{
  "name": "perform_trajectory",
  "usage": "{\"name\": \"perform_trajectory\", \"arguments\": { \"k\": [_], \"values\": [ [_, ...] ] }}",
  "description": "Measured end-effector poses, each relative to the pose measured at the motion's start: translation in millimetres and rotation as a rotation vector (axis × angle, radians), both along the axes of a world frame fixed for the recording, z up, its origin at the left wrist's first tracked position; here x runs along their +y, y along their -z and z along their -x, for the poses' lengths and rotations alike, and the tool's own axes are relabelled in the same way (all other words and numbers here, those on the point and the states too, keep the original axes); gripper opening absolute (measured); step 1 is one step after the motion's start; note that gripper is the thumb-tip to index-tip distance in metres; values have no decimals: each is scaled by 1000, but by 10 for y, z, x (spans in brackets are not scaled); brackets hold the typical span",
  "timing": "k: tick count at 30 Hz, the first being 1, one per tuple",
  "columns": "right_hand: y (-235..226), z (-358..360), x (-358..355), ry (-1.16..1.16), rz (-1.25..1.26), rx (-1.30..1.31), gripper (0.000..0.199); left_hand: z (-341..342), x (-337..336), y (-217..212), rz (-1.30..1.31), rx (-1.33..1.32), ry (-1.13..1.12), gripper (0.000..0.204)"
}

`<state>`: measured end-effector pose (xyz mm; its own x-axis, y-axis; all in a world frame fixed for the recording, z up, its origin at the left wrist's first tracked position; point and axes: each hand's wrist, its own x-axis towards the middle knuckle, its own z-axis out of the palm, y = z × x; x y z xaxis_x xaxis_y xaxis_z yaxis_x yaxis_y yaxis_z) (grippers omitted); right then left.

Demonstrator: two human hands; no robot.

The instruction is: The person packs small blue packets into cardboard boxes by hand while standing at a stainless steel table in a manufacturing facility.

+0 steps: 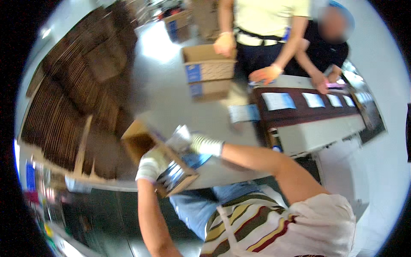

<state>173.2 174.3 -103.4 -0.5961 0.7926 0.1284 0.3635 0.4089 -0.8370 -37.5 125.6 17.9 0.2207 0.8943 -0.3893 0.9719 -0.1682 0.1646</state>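
Observation:
My left hand, in a white striped glove, is closed on the side of an open cardboard box that stands tilted in front of me. Silvery packets stand inside its near end. Closed around a silvery white packet is my right hand, gloved the same way, just over the box's right side; motion blurs its fingertips. A blue packet lies beside the box, below my right hand.
Blue-and-white packets ride in a row on a dark conveyor at right. Another packet is at its end. Two people work beyond it, near an open carton. Stacked flat cardboard fills the left.

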Motion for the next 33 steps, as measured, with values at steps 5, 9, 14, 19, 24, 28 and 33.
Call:
{"name": "perform_trajectory", "arguments": {
  "k": [5,9,14,19,24,28,33],
  "values": [
    [-295,-129,-41,135,270,-203,45,-100,-96,-88,-98,90,98,32],
    [-1072,-381,-269,39,-121,-458,62,186,-27,204,-162,102,186,35],
    [-1115,-495,-561,-34,-368,-902,87,119,-55,113,-15,201,131,36],
    [-827,-581,-521,-104,-190,-870,81,347,-42,400,-197,137,280,32],
    [-989,-683,-249,-89,-27,-574,85,310,-85,317,-231,210,317,30],
    [-1493,-349,37,-125,-25,296,57,96,-26,127,-14,281,296,29],
    [-1851,545,235,-157,-141,465,34,77,25,312,-181,181,389,34]
  ]
}}
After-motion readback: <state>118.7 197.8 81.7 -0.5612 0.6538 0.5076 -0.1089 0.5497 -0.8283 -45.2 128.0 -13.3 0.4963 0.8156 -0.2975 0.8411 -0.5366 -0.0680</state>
